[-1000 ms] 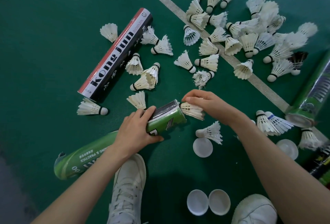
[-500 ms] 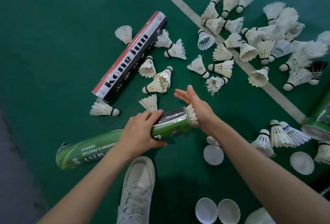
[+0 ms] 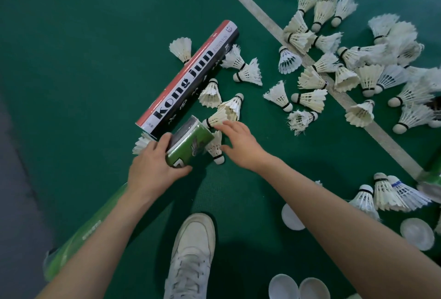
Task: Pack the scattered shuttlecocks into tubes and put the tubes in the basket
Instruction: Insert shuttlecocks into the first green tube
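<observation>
Since half a second ago the left hand, gripping the green tube near its mouth, has swung that mouth towards the black-and-red tube, and the right hand has left it for loose shuttlecocks on the floor. Fetching the next one looks to be the step: its fingers are spread, holding nothing, tips touching the feathers of the nearest shuttlecock, just beyond the tube's mouth. Next they must close lightly on the skirt and turn it cork-first into the tube.
</observation>
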`<action>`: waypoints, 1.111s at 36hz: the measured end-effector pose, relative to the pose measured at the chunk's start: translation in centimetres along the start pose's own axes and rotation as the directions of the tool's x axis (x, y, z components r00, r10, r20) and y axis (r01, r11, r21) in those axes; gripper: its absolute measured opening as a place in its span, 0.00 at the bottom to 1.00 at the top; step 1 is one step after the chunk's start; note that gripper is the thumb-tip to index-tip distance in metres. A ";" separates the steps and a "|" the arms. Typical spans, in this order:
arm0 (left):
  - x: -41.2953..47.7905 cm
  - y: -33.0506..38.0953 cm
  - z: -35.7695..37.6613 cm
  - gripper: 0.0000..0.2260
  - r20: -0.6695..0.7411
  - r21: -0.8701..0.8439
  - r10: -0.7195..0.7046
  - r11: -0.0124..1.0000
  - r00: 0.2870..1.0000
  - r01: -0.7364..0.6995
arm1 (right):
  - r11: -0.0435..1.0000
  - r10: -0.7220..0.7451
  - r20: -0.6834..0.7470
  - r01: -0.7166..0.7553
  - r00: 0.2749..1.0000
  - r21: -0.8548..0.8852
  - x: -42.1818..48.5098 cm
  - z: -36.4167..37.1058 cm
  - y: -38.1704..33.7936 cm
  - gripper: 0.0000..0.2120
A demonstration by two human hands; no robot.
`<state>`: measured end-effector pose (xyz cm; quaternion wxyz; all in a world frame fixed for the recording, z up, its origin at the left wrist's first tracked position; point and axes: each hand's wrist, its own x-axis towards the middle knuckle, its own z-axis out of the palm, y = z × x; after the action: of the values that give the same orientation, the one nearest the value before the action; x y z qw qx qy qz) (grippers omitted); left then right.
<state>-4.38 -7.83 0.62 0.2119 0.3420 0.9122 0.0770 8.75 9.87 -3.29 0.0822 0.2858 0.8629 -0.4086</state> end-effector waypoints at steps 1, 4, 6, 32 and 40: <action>0.0 -0.1 0.0 0.40 0.007 0.027 -0.007 1.000 1.000 0.007 | 0.995 -0.026 0.008 0.027 1.000 -0.097 0.3 0.2 -0.1 0.27; 0.0 -0.4 0.5 0.38 0.015 0.057 -0.028 0.998 1.000 0.027 | 0.941 -0.081 -0.005 0.075 0.997 -0.330 0.9 0.9 -0.5 0.25; -0.1 -0.5 0.8 0.40 0.012 0.027 -0.044 0.999 0.999 0.044 | 0.929 -0.093 -0.046 0.070 0.995 -0.364 0.9 1.3 -0.6 0.19; -1.1 6.8 2.3 0.40 0.033 0.067 0.221 0.972 0.975 -0.223 | 0.685 0.366 -0.402 0.050 0.839 0.727 -5.6 -5.6 2.9 0.07; -0.9 9.4 2.8 0.40 0.003 0.009 0.263 0.965 0.965 -0.263 | 0.700 0.225 -0.317 0.074 0.921 0.710 -6.7 -4.8 2.7 0.15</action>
<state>3.02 -1.36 1.08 0.1992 0.4612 0.8589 0.0998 16.23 11.99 0.53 -0.1863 0.4048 0.6244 -0.6416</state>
